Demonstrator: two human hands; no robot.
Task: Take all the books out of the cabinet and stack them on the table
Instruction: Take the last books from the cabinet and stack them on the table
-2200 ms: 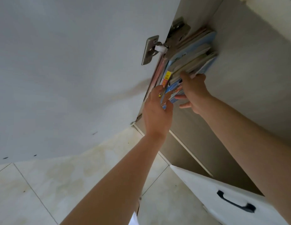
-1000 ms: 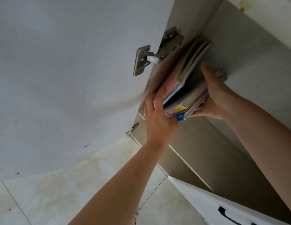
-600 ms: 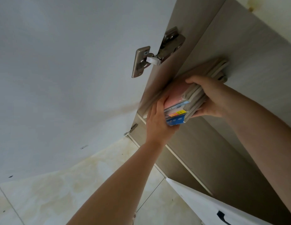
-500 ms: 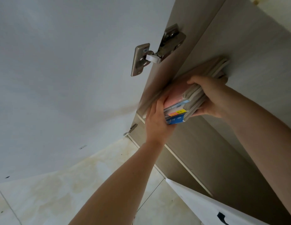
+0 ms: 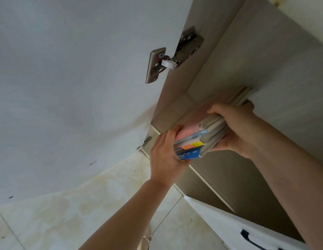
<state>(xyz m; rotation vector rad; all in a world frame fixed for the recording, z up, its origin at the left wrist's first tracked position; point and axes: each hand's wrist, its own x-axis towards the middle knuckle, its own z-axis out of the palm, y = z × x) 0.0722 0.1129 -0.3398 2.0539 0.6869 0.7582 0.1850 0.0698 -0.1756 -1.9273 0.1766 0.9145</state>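
Observation:
A bundle of several thin books (image 5: 202, 136) lies pressed together inside the open cabinet (image 5: 265, 69), its near end sticking out past the shelf edge. The top cover is pink; blue and yellow-orange labels show on the near spines. My left hand (image 5: 166, 156) clamps the bundle's left side and near corner. My right hand (image 5: 234, 127) wraps over the right side, thumb on top and fingers under it. The far ends of the books reach back along the shelf.
The white cabinet door (image 5: 76, 87) stands open on the left, hung on a metal hinge (image 5: 167, 60). A second white door with a black handle (image 5: 250, 239) is open at the lower right. Pale stained floor tiles (image 5: 85, 213) lie below.
The books stood leaning on the shelf; both hands gathered them into one flat bundle and drew it toward the shelf edge. In the last half second the grip has barely shifted.

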